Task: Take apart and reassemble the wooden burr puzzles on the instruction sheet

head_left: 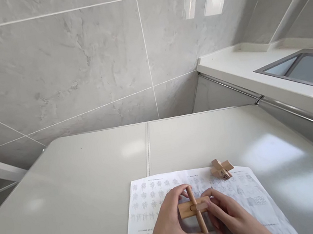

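Note:
A wooden cross-shaped puzzle (194, 208), made of interlocked sticks, is held over a printed sheet (147, 199) at the near edge of the table. My left hand (171, 227) grips it from the left, thumb under the lower stick. From the right, my right hand (233, 216) pinches the end of the horizontal piece with its fingertips. A second, smaller wooden puzzle (221, 168) lies on the sheet's far right corner, apart from both hands.
The grey table (79, 179) has a seam down its middle and stands against a tiled wall. To the right runs a white counter (245, 73) with a steel sink (311, 67).

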`<state>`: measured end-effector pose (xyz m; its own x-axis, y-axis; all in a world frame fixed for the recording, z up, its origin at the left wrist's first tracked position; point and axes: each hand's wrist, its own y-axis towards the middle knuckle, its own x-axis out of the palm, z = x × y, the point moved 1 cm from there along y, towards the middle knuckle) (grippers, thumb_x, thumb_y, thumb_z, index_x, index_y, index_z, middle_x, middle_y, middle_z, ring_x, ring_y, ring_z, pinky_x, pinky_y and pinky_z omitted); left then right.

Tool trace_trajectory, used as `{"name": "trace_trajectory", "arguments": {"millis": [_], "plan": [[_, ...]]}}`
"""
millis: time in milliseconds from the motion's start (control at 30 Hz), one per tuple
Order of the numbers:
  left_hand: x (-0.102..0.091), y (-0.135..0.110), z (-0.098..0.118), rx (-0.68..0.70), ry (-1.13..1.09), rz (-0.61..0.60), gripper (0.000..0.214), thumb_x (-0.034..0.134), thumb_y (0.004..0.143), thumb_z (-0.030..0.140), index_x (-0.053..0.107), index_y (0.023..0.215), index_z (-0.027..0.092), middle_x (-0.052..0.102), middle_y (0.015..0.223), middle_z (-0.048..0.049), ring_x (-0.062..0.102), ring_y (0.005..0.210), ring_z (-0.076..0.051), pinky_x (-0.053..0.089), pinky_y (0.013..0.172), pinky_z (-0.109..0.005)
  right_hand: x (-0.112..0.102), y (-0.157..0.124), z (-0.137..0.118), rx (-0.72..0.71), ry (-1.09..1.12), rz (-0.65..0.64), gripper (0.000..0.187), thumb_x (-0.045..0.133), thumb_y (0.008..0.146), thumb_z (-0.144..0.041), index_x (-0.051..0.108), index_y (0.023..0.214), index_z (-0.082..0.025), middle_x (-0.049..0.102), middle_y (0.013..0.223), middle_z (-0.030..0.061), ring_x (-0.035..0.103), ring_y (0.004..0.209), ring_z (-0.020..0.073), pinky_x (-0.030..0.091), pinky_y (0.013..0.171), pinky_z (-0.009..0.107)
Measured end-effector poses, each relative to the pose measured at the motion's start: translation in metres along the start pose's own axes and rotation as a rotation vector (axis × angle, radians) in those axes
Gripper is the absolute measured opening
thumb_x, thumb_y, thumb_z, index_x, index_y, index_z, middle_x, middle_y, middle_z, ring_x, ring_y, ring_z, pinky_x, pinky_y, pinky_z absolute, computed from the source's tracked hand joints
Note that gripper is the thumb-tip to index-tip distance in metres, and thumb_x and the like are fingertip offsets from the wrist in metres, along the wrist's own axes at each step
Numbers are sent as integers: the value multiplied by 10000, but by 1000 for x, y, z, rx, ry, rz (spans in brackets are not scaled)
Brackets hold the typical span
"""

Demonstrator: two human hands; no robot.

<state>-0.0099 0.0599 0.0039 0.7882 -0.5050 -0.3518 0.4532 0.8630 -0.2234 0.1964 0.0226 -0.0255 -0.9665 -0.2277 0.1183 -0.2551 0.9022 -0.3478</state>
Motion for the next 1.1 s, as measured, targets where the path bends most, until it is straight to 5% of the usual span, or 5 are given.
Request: {"name": "trace_trajectory", "arguments": {"millis": [100, 433, 1100], "plan": [[1, 0, 1, 4, 9, 7, 1006, 1054, 606, 291, 559, 1481, 325, 621, 1497, -125, 611, 1335, -408, 519, 1149, -560, 0, 1, 0, -52, 27, 7, 526, 542, 1046, -767, 586, 1110, -246, 618, 679, -62, 521, 398, 102, 382, 383, 203], [2, 0, -2, 43, 35, 18, 957, 1053, 617, 333, 578, 1447, 327, 631, 1441, -120, 633, 1298, -394, 554, 1107, -555, 1, 0, 0, -43, -25, 14, 531, 535, 1048, -767, 605, 1095, -242, 676, 734, -31, 553, 420, 110, 406, 391, 213], [-4, 2, 3, 89, 109, 30, 921, 1046, 607, 307, 595, 1410, 321, 666, 1384, -89, 638, 1271, -381, 561, 1078, -517, -4, 1, 5, -25, -10, 1, 520, 540, 1056, -751, 596, 1103, -236, 605, 672, -66, 571, 415, 118, 420, 375, 211]]}}
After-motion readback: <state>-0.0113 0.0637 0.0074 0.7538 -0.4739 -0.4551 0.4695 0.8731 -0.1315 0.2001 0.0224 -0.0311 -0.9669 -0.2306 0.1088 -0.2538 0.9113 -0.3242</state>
